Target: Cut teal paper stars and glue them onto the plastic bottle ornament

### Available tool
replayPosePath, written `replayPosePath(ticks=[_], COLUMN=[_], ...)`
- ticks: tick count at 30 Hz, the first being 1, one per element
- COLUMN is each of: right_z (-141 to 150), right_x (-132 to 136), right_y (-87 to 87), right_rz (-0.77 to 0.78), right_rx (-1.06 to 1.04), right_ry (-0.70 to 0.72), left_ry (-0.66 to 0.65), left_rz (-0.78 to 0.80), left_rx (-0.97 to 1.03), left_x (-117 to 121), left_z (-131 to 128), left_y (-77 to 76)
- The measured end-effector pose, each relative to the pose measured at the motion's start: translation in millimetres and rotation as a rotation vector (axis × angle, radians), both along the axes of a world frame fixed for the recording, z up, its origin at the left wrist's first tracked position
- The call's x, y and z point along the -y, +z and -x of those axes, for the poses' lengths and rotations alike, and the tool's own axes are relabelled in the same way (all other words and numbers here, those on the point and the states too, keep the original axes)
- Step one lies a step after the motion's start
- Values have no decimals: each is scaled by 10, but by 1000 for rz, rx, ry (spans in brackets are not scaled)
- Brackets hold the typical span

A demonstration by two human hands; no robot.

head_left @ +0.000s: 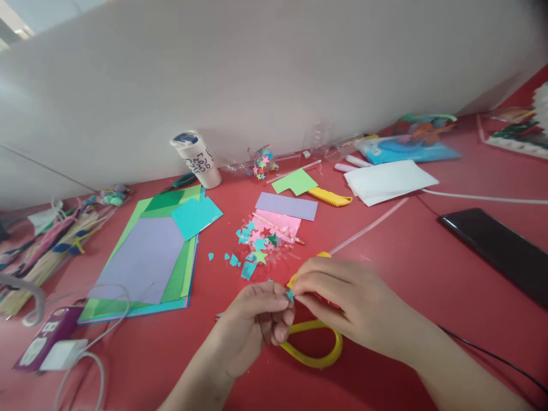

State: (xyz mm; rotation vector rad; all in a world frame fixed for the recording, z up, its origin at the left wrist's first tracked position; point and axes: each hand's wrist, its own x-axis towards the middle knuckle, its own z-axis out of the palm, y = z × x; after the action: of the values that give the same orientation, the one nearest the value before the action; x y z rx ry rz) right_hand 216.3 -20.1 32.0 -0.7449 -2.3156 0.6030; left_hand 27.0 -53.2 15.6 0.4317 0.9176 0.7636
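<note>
A small blue paper star (290, 295) is between the fingertips of both hands. My left hand (257, 322) pinches its left side, thumb against forefinger, the other fingers curled. From the right, my right hand (342, 291) meets it with closed fingertips, which partly hide it. Under the hands lies a yellow loop (319, 361) that looks like a scissors handle, and more yellow shows by the right fingers. A grey tip peeks out left of my left hand. Just beyond lies a pile of coloured stars (259, 244) with blue paper scraps (248, 269).
Coloured paper sheets (141, 262) lie left, near a white tumbler (199, 160). Behind the stars are a purple strip (286, 205), green paper (295, 181) and a yellow cutter (331, 197). A black phone (492, 245) and white paper (389, 181) lie right; a purple power strip (49, 337) with cables, left.
</note>
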Motion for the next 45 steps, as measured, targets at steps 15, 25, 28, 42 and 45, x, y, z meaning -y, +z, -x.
replayPosePath(ticks=[15,25,28,42,45], right_z=[93,243,275,324,343], right_x=[-218,-404,-419,-424,-424], right_y=[102,3,-63,-70,-47], right_rz=[493,766,819,890,933], right_rx=[-2,-40,-65,21,11], right_ry=[-326,-334,-332,-329,-334], left_ry=[226,198,249,114,98], left_rz=[-1069,-1181,-1143,-1073,-1038], left_rx=[-1521,-1759,-1666,-1446,-1441], left_x=[-190,-330,-337,-354,-348], left_z=[48,1,16,179,199], left_y=[-58,-248,-291,-276,-280])
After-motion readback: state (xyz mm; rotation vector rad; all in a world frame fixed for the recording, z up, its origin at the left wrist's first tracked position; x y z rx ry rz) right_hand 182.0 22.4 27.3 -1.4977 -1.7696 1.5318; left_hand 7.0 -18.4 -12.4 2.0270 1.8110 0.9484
